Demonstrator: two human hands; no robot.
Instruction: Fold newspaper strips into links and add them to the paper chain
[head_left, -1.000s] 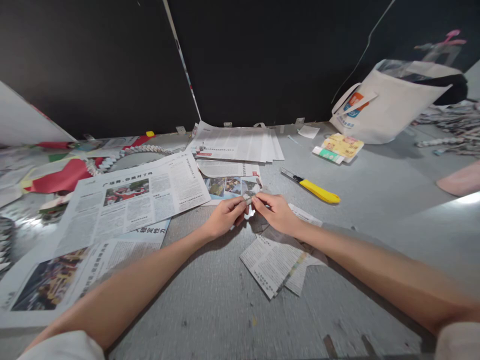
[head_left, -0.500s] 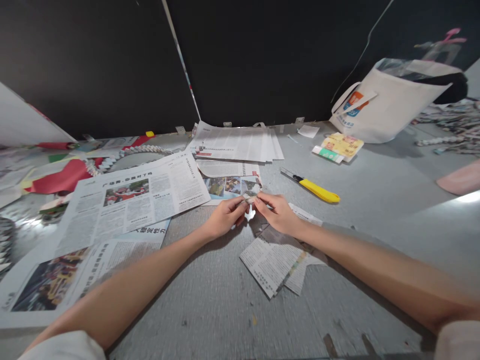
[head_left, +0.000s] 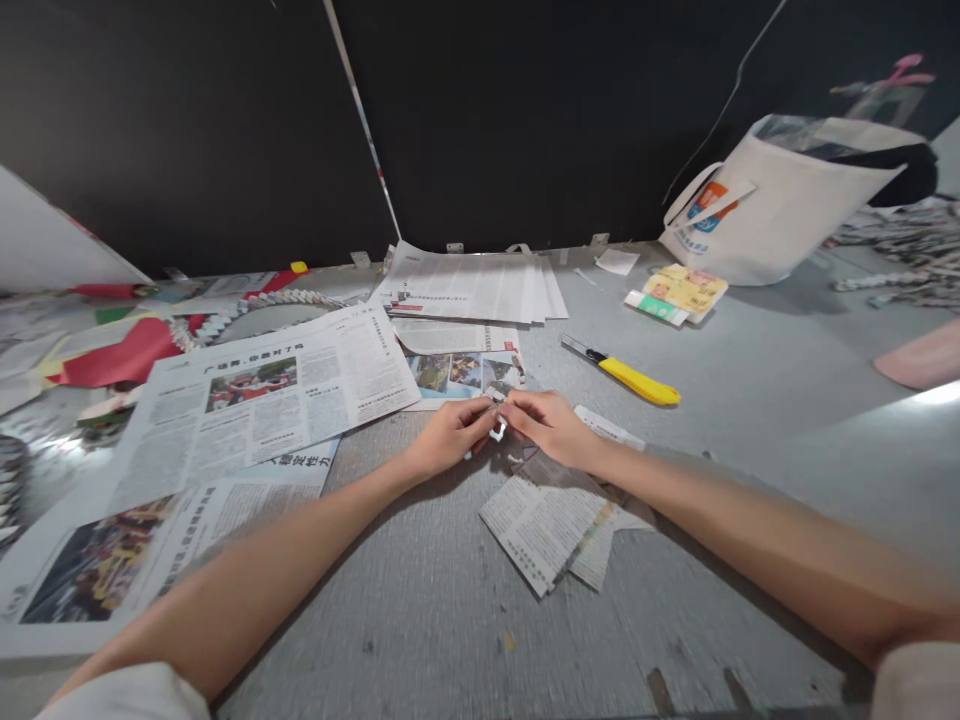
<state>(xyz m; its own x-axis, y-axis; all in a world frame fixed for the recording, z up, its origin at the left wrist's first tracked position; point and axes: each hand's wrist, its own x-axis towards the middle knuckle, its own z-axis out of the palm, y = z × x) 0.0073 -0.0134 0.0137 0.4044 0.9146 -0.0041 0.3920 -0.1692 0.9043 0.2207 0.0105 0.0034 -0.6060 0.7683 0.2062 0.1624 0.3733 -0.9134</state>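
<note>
My left hand [head_left: 448, 437] and my right hand [head_left: 551, 426] meet at the middle of the grey table [head_left: 420, 600]. Both pinch a small folded piece of newspaper [head_left: 496, 428] between thumb and fingertips, just above the table top. Cut newspaper slips [head_left: 551, 520] lie right under my right wrist. A large open newspaper [head_left: 262, 400] lies to the left of my left hand.
A yellow utility knife [head_left: 626, 375] lies beyond my right hand. Stacked sheets [head_left: 472, 290] sit at the back, a white tote bag [head_left: 780, 205] and small packets [head_left: 679, 293] at the back right. A folded paper chain [head_left: 247, 310] and red paper [head_left: 124, 355] lie far left.
Both hands stay at the same spot. The fingertips have drawn closer together and slightly lower on the small folded piece.
</note>
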